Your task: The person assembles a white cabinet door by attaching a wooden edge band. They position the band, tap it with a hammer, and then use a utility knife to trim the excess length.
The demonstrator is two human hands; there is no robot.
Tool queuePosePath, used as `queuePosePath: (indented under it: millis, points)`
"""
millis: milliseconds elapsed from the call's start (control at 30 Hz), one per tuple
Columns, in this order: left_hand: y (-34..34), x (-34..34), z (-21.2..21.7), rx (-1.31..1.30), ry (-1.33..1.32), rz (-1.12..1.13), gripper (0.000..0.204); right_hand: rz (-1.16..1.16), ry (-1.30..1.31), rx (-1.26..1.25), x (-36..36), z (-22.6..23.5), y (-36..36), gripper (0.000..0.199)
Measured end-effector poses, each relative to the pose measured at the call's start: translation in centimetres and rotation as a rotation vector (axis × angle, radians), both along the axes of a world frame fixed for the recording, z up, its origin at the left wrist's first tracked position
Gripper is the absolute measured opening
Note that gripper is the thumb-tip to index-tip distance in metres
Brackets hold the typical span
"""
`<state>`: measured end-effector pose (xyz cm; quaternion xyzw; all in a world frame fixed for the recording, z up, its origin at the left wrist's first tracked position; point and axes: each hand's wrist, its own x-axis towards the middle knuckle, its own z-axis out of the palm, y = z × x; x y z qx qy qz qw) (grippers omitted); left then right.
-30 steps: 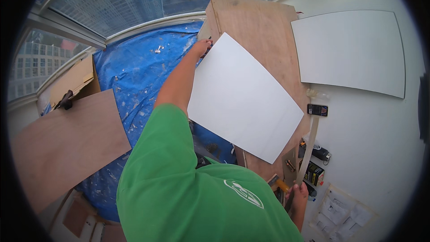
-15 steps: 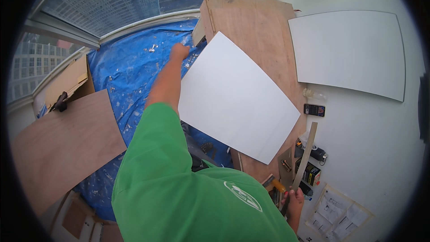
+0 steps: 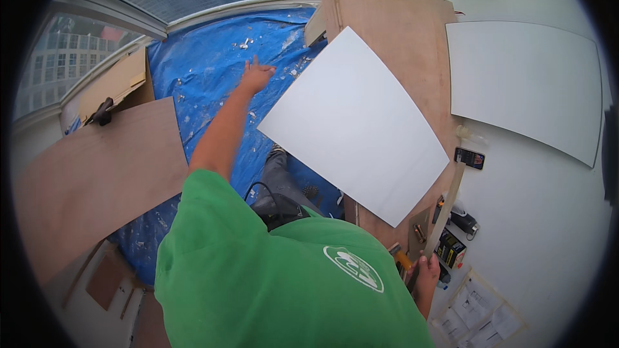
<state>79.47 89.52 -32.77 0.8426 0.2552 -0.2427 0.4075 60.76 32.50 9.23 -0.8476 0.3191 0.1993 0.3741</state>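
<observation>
My left hand point(image 3: 258, 76) reaches out over the blue tarp, its fingers spread and nothing in them. Just right of it lies a white panel point(image 3: 361, 135), set at an angle on a plywood cabinet or bench point(image 3: 393, 19) and overhanging the near left side; hand and panel are apart. Low on the right, my right hand point(image 3: 424, 277) is closed around a long, narrow wooden strip point(image 3: 446, 209). The strip slants upward, its far end close to a phone point(image 3: 469, 158). Beside that hand is a tool with an orange-yellow handle point(image 3: 403, 259).
A second white panel point(image 3: 525, 84) is at the right. Dark tools point(image 3: 463, 220), a box point(image 3: 451, 248) and taped drawings point(image 3: 480, 309) are along the right. Debris dots the blue tarp point(image 3: 206, 84). A plywood sheet point(image 3: 103, 180) and cardboard point(image 3: 119, 84) stand at left, near windows.
My left hand has opened from a closed shape and moved away from the white panel's edge. The view has shifted slightly. My right hand keeps hold of the wooden strip.
</observation>
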Motion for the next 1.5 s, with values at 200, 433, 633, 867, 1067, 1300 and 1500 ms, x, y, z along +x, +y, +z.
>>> queuePosePath:
  millis: [200, 433, 633, 867, 1067, 1300, 1500]
  points:
    - [-3.9, -0.4, 6.9, -0.541, -0.163, 0.225, 0.069, 0.046, -0.02, 0.009, 1.1, -0.2, -0.4, 0.024]
    - [-5.8, -1.2, 9.7, -0.999, 0.217, 0.341, 0.078, 0.079, -0.029, 0.03, 0.9, -0.7, -0.7, 0.024]
    - [-6.8, -2.9, 10.7, -0.826, 0.132, 0.208, 0.086, 0.034, -0.035, 0.031, -0.3, -0.6, -0.3, 0.024]
    - [-7.9, -5.3, 8.3, -0.379, -0.058, 0.28, 0.082, -0.051, -0.059, 0.057, -2.6, -0.9, -0.4, 0.023]
    - [-8.4, -8.6, 8.5, -0.351, 0.017, 0.205, 0.088, -0.134, -0.068, 0.093, -6.1, -1.4, -0.7, 0.022]
    - [-11.0, -6.8, 8.5, 0.209, -0.194, -0.17, 0.092, -0.224, -0.137, 0.156, -10.6, -2.9, -2.2, 0.021]
    - [-16.7, -3.4, 8.0, 0.554, -0.41, -0.545, 0.078, -0.231, -0.146, 0.18, -15.7, -3.3, -2.7, 0.02]
